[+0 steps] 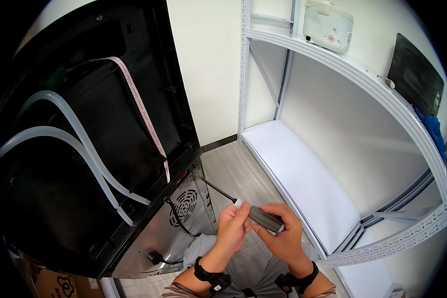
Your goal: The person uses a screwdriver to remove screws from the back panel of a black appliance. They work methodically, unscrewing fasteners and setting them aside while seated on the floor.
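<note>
Clearly screwdriver [253, 212]: grey handle, thin dark shaft; left hand [232, 228], right hand [282, 233] both gripping.

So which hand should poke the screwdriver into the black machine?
Probably the right hand: it wraps the screwdriver handle, while the left hand only pinches its front end, beside the black machine.

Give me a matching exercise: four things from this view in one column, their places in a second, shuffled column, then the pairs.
Things:
1. grey-handled screwdriver with a white collar
2. white rice cooker with a flower print
3. two translucent white hoses
4. flat black panel

Places:
A. leaning on the wall at the right end of the upper shelf
B. inside the open black appliance back
C. held between left hand and right hand
D. on the upper shelf, far end

Pairs: 1-C, 2-D, 3-B, 4-A
</note>
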`<state>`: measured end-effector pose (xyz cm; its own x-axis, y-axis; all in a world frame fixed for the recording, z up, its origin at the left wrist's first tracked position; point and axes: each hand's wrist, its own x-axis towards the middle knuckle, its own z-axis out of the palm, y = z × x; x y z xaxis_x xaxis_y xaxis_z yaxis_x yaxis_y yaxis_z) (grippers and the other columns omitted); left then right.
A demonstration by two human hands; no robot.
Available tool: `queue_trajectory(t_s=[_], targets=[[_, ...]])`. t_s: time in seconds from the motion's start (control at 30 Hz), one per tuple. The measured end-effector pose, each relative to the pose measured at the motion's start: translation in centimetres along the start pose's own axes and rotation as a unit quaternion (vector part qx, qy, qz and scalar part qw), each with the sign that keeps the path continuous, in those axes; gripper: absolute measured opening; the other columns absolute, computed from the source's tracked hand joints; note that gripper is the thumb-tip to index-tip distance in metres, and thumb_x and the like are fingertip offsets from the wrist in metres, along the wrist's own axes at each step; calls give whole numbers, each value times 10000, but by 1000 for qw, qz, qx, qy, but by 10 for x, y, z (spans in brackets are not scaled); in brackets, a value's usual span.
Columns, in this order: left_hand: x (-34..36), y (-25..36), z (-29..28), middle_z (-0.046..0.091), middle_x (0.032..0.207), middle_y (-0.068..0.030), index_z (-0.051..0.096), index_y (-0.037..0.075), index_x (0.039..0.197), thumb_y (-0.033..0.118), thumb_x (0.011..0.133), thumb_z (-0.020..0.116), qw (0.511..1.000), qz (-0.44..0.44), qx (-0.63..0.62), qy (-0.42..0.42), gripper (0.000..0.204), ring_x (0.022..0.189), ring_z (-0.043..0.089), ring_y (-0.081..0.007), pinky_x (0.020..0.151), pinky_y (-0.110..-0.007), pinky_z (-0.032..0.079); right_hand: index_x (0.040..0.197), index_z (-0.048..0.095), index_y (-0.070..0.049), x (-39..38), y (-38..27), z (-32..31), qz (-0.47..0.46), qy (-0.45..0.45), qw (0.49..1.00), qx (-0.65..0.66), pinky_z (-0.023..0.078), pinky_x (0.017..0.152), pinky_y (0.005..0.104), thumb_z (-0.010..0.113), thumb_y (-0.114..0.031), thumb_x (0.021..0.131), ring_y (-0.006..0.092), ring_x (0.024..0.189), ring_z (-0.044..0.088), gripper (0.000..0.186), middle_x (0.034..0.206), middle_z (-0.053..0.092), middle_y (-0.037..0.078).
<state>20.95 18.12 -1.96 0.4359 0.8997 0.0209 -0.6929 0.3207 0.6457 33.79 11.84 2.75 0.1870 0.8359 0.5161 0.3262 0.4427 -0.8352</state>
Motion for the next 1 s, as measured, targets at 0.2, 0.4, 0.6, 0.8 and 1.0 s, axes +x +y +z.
queue_trajectory(t_s=[0.2,0.4,0.6,0.8,1.0], targets=[[-7,6,8,395,602,69,593,22,989,256,1007,561,1000,-7,9,9,237,499,295,-46,491,-238,244,1111,616,-19,-3,5,-1,-41,-7,999,4,501,827,297,781,-37,759,179,999,624,389,1099,648,100],[-6,1,-1,297,597,80,589,4,1131,239,1019,527,996,-16,-79,-33,267,505,248,-51,501,-239,236,1095,622,-6,-8,-2,-3,251,-15,962,104,485,731,276,728,-108,841,144,853,623,294,1022,662,91],[-3,2,1,306,599,76,537,80,881,244,1023,520,998,-12,-46,34,217,506,246,-47,487,-232,226,1109,607,-17,-6,3,-2,40,-26,999,-20,476,726,252,744,-93,822,122,845,596,327,979,629,58],[-3,-1,-3,336,602,69,535,76,884,231,1027,512,999,18,-30,-10,212,514,267,-47,487,-233,229,1100,607,-19,-2,3,0,-49,-6,998,-40,487,731,261,769,-60,777,117,833,594,364,1067,610,66],[-9,2,0,292,607,76,586,20,1142,236,1031,498,995,-2,-99,-31,258,516,251,-48,504,-241,248,1111,588,-11,-6,-9,1,217,16,967,135,488,668,238,755,-67,799,105,784,592,358,1062,610,66]])
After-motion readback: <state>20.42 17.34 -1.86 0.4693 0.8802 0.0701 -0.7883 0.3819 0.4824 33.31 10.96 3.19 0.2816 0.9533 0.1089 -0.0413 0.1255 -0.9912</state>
